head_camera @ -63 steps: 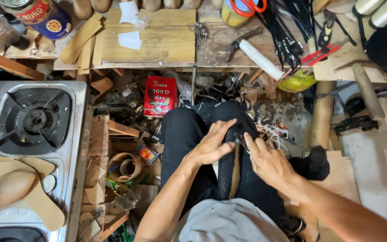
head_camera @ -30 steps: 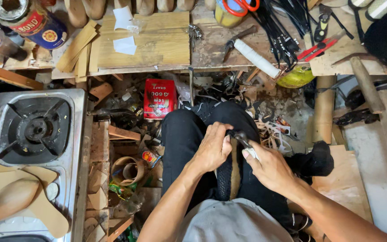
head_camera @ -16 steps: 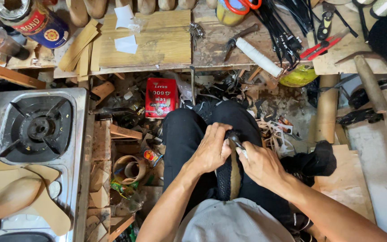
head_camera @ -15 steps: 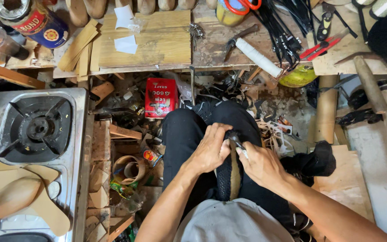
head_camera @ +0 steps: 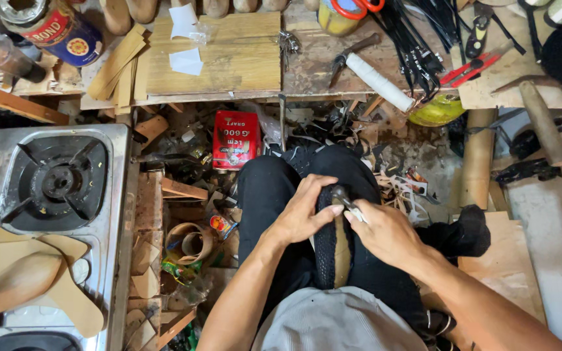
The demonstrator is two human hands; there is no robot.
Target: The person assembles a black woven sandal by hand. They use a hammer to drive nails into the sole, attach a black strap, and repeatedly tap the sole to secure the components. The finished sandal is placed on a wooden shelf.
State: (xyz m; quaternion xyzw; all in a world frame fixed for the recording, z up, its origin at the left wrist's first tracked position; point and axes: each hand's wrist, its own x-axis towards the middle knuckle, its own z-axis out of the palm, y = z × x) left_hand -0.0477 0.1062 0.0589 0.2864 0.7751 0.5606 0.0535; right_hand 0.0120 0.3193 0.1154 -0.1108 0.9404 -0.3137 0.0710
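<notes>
Cluttered workshop floor, hands [head_camera: 307, 214] gripping shoe [head_camera: 330, 250]

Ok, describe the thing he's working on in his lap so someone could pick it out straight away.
Start at the gas stove on the left, then look right to the black trousers. On the lap lies a black mesh shoe, tan sole up, between left hand and right hand. It is the only thing both hands touch.

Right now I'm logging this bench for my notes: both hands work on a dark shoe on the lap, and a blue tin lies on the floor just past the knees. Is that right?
Not quite: the tin on the floor past the knees is red, not blue. The head view shows it. The rest holds: the left hand and right hand both work on the dark shoe on the lap.
</notes>
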